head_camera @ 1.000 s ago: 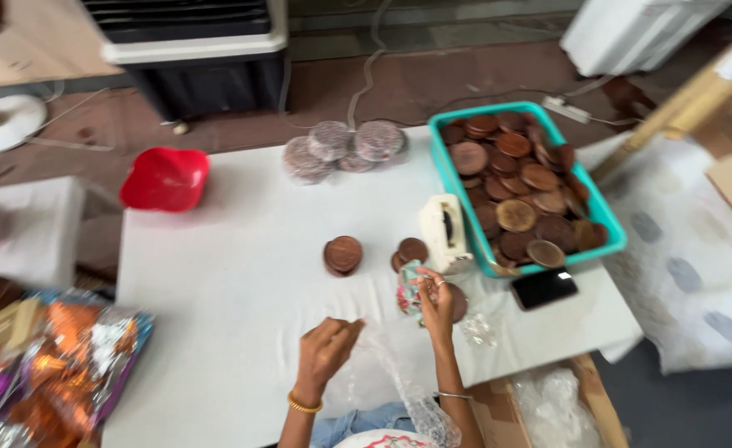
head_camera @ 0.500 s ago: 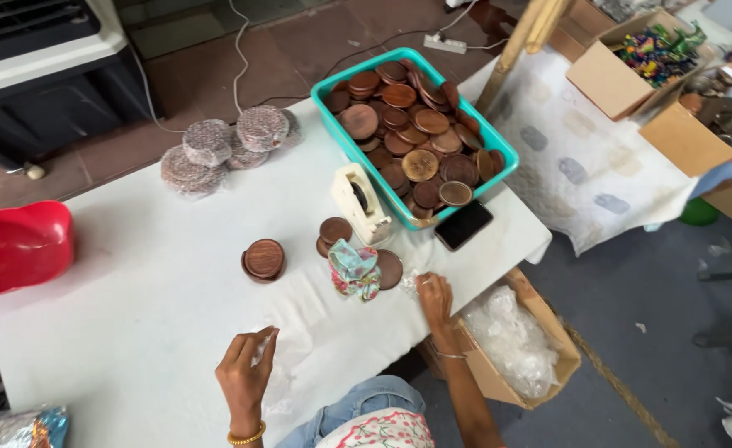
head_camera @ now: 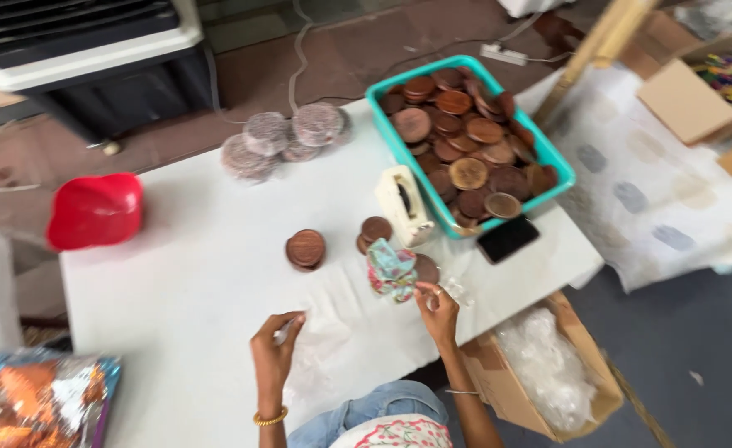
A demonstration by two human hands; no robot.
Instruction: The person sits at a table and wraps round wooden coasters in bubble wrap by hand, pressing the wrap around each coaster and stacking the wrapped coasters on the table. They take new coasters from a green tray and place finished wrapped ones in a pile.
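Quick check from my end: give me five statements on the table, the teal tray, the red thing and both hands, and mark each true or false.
1. The teal tray holds many brown round discs. True.
2. The red container sits inside the tray. False: it stands apart, at the far left edge of the white table.
3. The right hand is next to a multicoloured cloth piece. True.
4. The left hand grips a brown disc. False: its fingers pinch thin clear plastic film.
5. A dark phone lies on the table beside the tray. True.
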